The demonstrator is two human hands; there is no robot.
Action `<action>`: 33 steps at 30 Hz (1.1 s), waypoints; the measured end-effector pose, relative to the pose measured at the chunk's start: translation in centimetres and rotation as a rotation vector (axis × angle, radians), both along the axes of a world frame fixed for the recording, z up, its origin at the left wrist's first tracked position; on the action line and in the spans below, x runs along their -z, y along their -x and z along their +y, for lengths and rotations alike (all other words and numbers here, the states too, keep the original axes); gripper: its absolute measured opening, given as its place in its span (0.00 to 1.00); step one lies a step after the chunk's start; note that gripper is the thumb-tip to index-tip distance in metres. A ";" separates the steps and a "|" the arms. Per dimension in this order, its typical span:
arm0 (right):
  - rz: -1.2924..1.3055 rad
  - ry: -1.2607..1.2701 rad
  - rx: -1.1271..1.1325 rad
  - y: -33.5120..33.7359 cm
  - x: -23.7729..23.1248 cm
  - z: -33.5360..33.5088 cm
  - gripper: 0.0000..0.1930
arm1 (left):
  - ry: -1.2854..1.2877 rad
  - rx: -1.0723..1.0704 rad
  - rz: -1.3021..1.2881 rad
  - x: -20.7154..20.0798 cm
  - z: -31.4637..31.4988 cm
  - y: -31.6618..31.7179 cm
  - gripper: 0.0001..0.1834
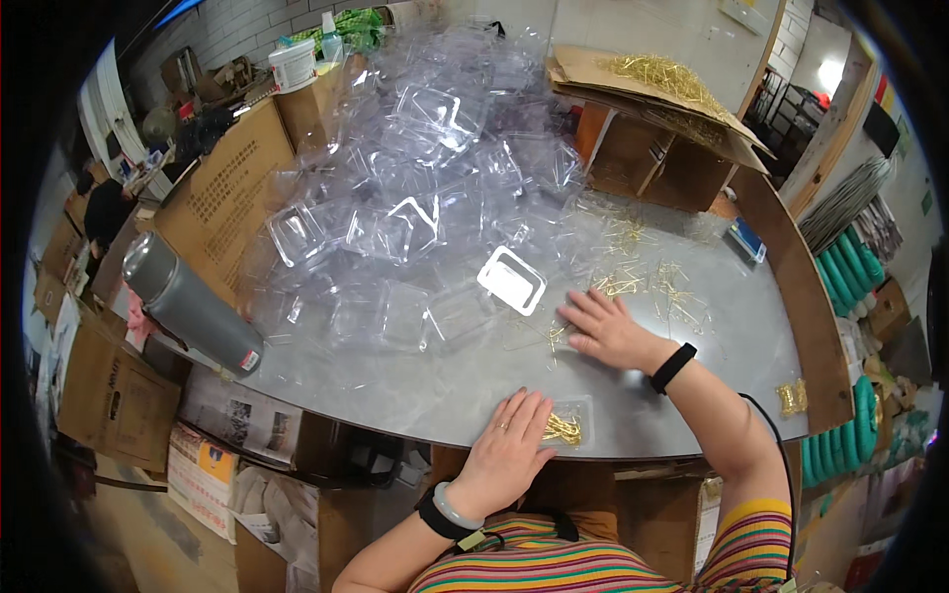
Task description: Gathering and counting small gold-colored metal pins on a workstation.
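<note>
Head view — left hand (501, 452), tray (587, 425) partly hidden

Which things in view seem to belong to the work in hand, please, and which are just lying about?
Likely part of the work:
small clear tray of gold pieces, at the left hand
loose gold pieces near the right hand
heaped clear plastic containers

Probably just lying about:
grey flask
white tub
spray bottle

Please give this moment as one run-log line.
left hand: at clear tray holding gold pieces; right hand: spread, beside loose gold strands; table: pile of clear containers
</note>
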State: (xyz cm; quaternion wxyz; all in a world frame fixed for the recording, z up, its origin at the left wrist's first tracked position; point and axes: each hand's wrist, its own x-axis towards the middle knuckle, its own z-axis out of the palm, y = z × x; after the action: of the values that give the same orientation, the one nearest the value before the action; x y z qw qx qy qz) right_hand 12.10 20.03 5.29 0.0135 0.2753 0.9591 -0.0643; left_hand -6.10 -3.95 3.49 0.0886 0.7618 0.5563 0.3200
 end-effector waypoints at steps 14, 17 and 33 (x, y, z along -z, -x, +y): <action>0.080 -0.054 0.012 -4.3 0.2 -6.1 0.34 | 0.024 -0.054 0.024 -0.2 -0.5 1.9 0.36; 0.203 -0.071 0.007 -5.6 1.8 -5.4 0.28 | 0.035 -0.087 0.038 0.3 -0.3 2.3 0.35; 0.225 0.114 0.133 -7.5 1.8 -3.5 0.34 | -0.160 0.029 0.033 1.0 -0.4 -0.5 0.19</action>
State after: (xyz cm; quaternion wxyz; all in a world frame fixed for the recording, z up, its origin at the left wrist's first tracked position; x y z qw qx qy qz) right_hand 19.62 16.52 3.49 -0.0828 0.3279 0.9291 -0.1499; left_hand -5.58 -4.33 2.51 0.0229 0.7795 0.5194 0.3494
